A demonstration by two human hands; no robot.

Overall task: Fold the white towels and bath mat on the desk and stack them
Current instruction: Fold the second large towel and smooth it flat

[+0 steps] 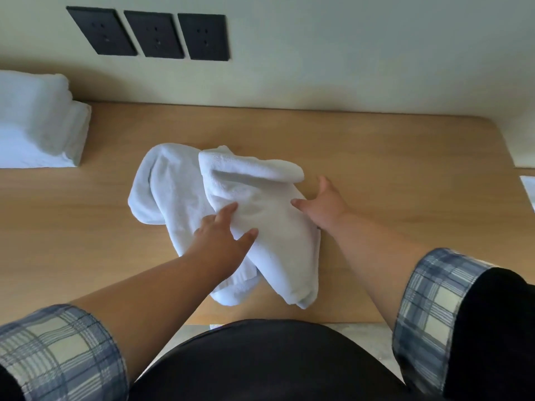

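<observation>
Folding stage: early, by my reading; the rumpled white terry-cloth towel (260, 195) lies bunched and twisted, with no neat fold in it.
Towel's place: middle of the light wooden desk (405, 183), well apart from the finished pile.
Left hand: the left hand (220, 235) rests on the towel's near-left part, fingers straight and spread, pressing rather than gripping.
Right hand: the right hand (321, 204) is spread at the towel's right edge, thumb touching cloth, holding nothing; the two hands are apart.
Finished pile: a stack of folded white towels (37, 125) sits at the desk's far left.
Handling: likely light, soft and limp; it should sag when lifted and is not fragile.
Where to hold: probably pinch two corners of one hemmed edge, then spread it flat before folding.
Behind: three black wall sockets (150, 34).
</observation>
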